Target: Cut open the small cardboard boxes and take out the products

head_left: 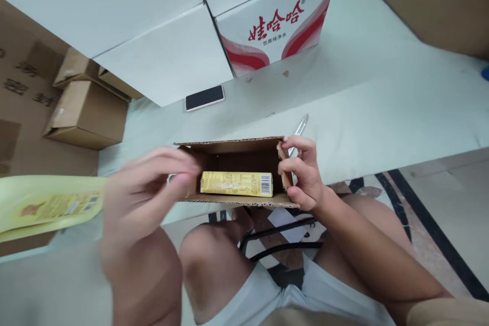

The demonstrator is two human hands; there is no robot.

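A small open cardboard box (233,148) sits at the near edge of a pale table (382,86), over my knees. Inside it lies a yellow packet (237,184) with a barcode at its right end. My right hand (303,173) grips the box's right end flap, fingers curled around it. My left hand (147,188) is blurred by motion at the box's left end, fingers bent together against the left flap; what they hold cannot be made out.
A phone (205,98) lies face up behind the box, near large white cartons (275,10) with red print. A pen-like tool (300,130) rests by my right hand. Yellow packaging (46,206) lies at left, brown boxes (86,114) beyond.
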